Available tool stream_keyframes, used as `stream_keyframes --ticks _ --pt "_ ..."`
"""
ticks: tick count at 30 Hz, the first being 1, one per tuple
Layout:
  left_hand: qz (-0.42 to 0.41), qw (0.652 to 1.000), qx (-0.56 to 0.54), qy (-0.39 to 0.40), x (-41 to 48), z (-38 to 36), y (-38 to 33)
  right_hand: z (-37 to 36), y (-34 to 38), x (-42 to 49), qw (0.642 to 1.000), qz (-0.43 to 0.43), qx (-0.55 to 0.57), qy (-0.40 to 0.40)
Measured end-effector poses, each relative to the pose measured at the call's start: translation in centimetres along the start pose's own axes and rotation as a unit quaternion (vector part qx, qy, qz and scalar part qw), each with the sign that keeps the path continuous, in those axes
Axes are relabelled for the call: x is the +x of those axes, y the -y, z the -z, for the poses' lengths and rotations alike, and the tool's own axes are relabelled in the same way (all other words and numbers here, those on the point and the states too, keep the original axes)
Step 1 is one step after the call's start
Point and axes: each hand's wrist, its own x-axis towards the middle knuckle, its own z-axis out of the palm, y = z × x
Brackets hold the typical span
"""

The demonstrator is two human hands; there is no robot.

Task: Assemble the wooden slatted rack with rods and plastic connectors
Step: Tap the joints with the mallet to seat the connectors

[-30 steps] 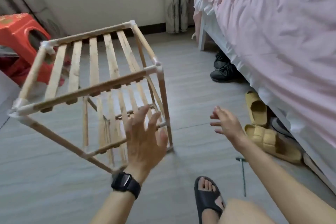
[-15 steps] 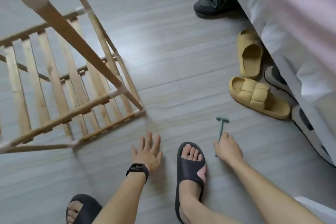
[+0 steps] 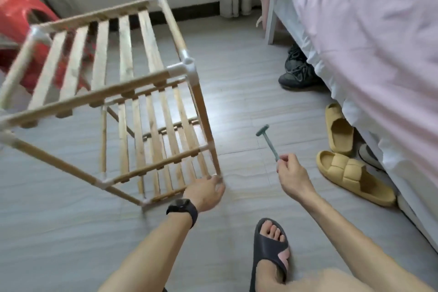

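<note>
Two hands: the left hand [image 3: 206, 193] touched the near bottom corner of one rack [image 3: 132, 92] on the floor [image 3: 237, 92], grip too blurred to tell; right of the rack, the right hand [image 3: 290, 173] pinched one green hammer [image 3: 269, 142].

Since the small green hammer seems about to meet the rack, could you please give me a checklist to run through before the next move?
1. Hold on the green hammer: ok, the right hand pinches its handle end.
2. Brace from the left hand on the rack: cannot tell; it touches the near lower corner, but the grip is blurred.
3. Seating of the top corner connector: ok, no gap shows at its rods.
4. Whether the rack sits flat on the floor: cannot tell.
5. Whether the sandalled foot is clear of the rack: ok, apart.
6. Whether the yellow slippers are out of the way: ok, beside the bed.
</note>
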Motion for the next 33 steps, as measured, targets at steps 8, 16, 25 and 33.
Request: stream_keyframes --ticks 8,16,25,33 --pt "-0.117 0.957 0.126 -0.232 -11.7 12.4 -0.6 6.4 17.7 -9.6 0.959 0.262 0.077 -0.074" --pt "-0.223 0.769 0.151 -0.579 -17.2 19.6 1.8 7.6 22.3 -13.2 0.955 0.289 0.005 -0.067" --pt "0.013 0.931 0.034 -0.364 -12.4 23.5 2.1 6.6 23.7 -11.3 0.959 0.269 -0.067 -0.057" --pt "0.037 0.934 0.019 -0.356 -11.9 24.1 2.1 7.1 23.8 -10.1 0.949 0.245 -0.195 -0.042"
